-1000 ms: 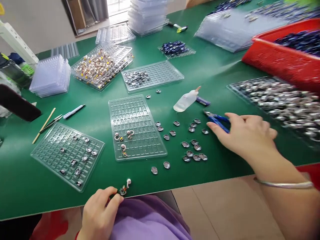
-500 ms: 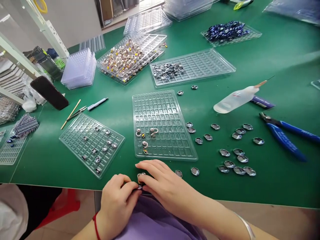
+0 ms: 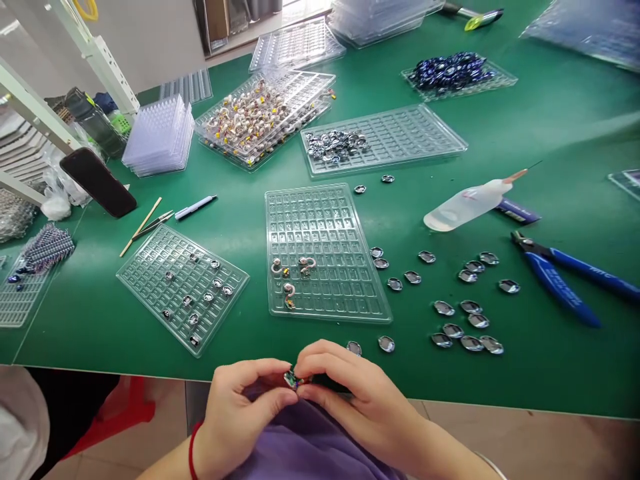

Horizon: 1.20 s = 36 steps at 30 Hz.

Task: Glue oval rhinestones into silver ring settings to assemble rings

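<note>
A small electronic part (image 3: 291,379), showing green and shiny metal, is pinched between both hands at the table's front edge. My left hand (image 3: 245,400) holds it from the left between thumb and forefinger. From the right, the thumb and fingers of my right hand (image 3: 350,393) close on it; they cover much of it. Just beyond lies a clear compartment tray (image 3: 330,240) with a few small parts on curled white strips (image 3: 290,291). Several glossy oval shells (image 3: 387,344) lie loose to the right. Another clear tray (image 3: 150,273) at left carries several small metallic pieces (image 3: 193,320).
Further back are a tray piled with white-and-yellow parts (image 3: 247,120), a tray of silvery shells (image 3: 400,140) and a blue heap (image 3: 450,70). Blue-handled cutters (image 3: 565,280) and a needle-tipped bottle (image 3: 460,207) lie right. Tweezers (image 3: 155,225), a pen (image 3: 196,207) and a phone (image 3: 97,182) are left.
Both hands have shifted slightly right and toward my body. The fingers have turned the part, and its green face now shows. The view has moved a little.
</note>
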Motion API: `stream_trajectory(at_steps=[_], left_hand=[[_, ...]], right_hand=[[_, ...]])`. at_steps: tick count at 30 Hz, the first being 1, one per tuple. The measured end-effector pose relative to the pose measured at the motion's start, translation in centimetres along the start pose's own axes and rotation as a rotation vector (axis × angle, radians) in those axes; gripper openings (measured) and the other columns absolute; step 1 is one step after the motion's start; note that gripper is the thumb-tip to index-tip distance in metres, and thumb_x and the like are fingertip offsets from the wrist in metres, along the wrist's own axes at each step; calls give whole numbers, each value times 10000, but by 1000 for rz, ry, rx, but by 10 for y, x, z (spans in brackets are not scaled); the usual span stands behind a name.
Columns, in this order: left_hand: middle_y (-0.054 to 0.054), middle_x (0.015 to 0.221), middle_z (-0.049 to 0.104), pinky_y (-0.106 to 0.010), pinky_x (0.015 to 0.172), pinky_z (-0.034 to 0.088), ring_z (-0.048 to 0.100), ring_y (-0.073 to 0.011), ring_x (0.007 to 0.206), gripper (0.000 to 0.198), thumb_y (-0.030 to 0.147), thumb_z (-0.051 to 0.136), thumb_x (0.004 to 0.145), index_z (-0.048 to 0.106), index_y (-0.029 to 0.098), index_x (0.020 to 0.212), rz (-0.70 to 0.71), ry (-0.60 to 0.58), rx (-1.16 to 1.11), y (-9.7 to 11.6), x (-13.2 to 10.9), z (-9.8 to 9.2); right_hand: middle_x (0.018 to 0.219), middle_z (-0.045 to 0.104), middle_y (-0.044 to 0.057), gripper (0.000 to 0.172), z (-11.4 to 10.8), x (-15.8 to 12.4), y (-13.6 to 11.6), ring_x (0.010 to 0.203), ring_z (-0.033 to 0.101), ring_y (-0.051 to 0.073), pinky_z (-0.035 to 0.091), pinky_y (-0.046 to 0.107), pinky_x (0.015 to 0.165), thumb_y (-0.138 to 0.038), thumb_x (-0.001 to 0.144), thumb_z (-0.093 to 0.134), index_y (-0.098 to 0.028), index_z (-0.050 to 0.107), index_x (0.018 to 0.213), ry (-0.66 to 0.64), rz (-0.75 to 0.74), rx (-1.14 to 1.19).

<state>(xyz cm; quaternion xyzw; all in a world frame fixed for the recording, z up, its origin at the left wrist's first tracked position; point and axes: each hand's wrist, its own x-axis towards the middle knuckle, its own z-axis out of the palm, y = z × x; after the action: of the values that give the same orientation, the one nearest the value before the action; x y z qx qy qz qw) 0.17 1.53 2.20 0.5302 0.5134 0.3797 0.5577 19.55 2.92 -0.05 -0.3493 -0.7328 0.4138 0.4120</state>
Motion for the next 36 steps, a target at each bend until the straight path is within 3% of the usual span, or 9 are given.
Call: stream_trajectory(at_steps=[3,6,9,13,22,26,32,36], left_hand=[[-1,745,800,-177,639,573,727,-127,653,221,200,860,679,803,234,890,-249,-18,-340,1,2,5],[-14,777,805,-177,675,565,724,-123,687,212,234,881,661,812,227,861,-307,-44,-458,3,4,8],[-17,771,804,-164,669,551,710,-109,674,206,236,877,669,817,223,866,-316,-44,-441,6,5,8],[2,746,797,-136,614,532,691,-93,642,243,220,878,661,816,247,895,-291,1,-378,7,4,8],[-44,861,818,-205,711,574,744,-170,769,162,242,850,698,824,241,858,-230,-46,-222,11,5,6],[-33,780,808,-179,642,548,722,-134,686,167,263,875,664,816,224,815,-331,-35,-324,11,6,5],[-38,726,783,-199,634,534,701,-126,648,251,297,902,620,797,181,816,-431,-37,-439,5,8,5],[-37,707,778,-197,625,526,690,-119,631,248,293,894,632,800,173,828,-441,-41,-442,8,8,8]], right_hand=[[867,591,26,172,3,-3,-3,737,592,105,524,192,642,-87,919,547,-212,607,1021,82,-37,12],[889,565,35,306,4,-5,-8,765,573,102,527,185,663,-31,921,465,-214,606,1122,85,-62,39],[891,574,40,346,3,-5,-12,802,568,108,525,188,685,-2,910,433,-198,581,1153,111,-75,51],[879,588,39,246,2,-5,-13,812,570,116,522,200,690,-18,900,481,-185,590,1044,141,-57,16],[834,573,5,227,6,-5,-10,710,579,88,516,168,623,-60,889,544,-228,610,1027,153,16,58],[796,580,-8,158,-6,-5,-12,689,576,86,505,165,618,-91,896,577,-234,610,955,77,43,85],[917,613,46,257,-32,-9,-17,797,622,97,528,174,703,-53,937,448,-215,636,1002,-262,19,80],[875,650,65,261,-27,-8,-15,780,636,116,541,191,670,-34,938,419,-188,604,1039,-113,-169,-97]])
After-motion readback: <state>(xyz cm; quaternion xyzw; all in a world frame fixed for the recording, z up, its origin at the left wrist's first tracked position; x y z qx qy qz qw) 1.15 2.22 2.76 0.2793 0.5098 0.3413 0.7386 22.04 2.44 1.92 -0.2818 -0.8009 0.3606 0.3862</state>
